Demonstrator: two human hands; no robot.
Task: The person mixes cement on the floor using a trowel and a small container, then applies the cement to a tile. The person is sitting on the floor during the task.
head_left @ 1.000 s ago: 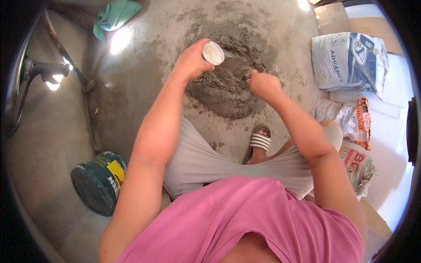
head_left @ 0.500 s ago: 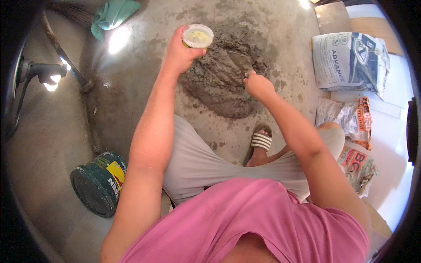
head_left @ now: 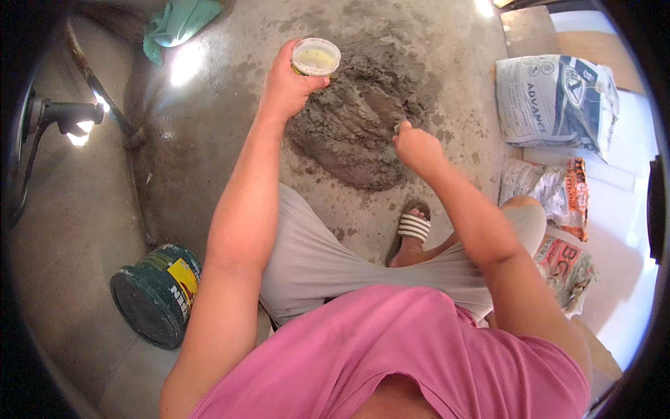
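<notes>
My left hand is wrapped round a small round plastic tub with a white rim, held above the far left side of a mound of wet grey mortar. Something pale and yellowish shows inside the tub. Lower and to the right, my right hand is closed on the handle of a trowel. Its mortar-coated blade lies against the mound and is hard to tell from the mix. Most of the handle is hidden in my fist.
A dark green bucket lies near my left arm. Along the right stand a large grey-white sack and two crumpled bags. My sandalled foot is just below the mortar. A green cloth and a pole are at the left.
My right hand has shifted slightly down and right, and the smooth blade area now shows more in the mortar. The left hand and tub have hardly moved.
</notes>
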